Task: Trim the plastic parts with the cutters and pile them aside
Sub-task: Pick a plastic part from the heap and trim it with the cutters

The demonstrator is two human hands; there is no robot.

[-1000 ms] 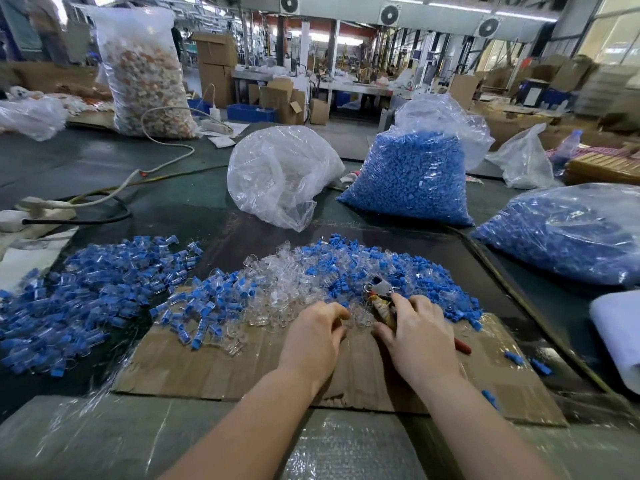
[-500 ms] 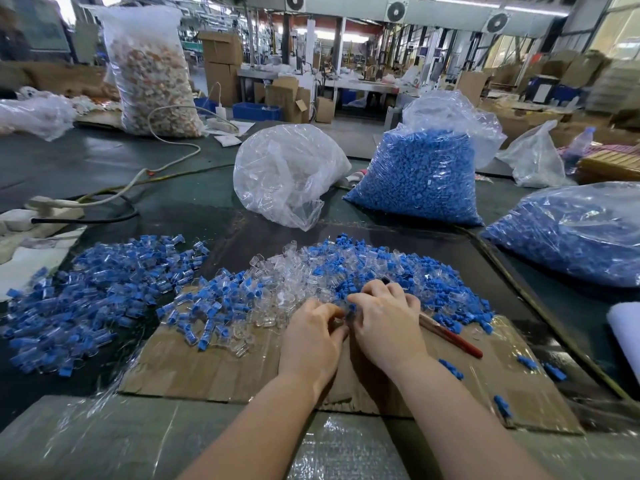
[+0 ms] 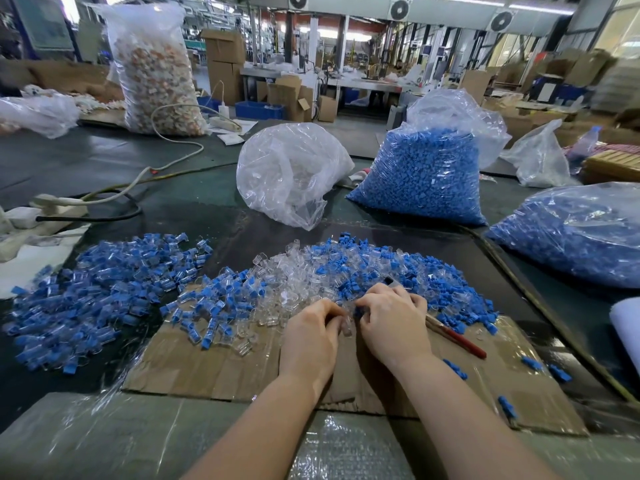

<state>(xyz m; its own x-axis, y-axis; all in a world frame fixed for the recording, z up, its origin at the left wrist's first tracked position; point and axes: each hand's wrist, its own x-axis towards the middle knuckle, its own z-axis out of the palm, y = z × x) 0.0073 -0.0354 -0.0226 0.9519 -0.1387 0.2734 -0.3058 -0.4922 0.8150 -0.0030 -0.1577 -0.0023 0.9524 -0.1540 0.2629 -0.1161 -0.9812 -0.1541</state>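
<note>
A mixed heap of clear and blue plastic parts [image 3: 304, 271] lies at the far edge of a cardboard sheet [image 3: 207, 368]. My left hand [image 3: 311, 336] pinches a clear part [image 3: 346, 330] at its fingertips. My right hand [image 3: 393, 323] meets it from the right, with a blue part [image 3: 358, 311] at its fingertips. The cutters run through my right hand: their red handle [image 3: 457, 339] sticks out to the right and the metal tip [image 3: 388, 280] shows beyond the fingers. A second pile of assembled blue-and-clear parts [image 3: 104, 289] lies to the left.
Behind the heap stand a crumpled clear bag [image 3: 287, 171] and a full bag of blue parts [image 3: 422, 178]; another blue-filled bag [image 3: 571, 233] lies right. A power strip and cables [image 3: 86, 202] lie far left. Loose blue parts [image 3: 530, 363] dot the cardboard's right side.
My right hand moved left with the cutters until its fingertips met my left hand. The cutters' handle swung out to the right. A clear part now sits between the hands.
</note>
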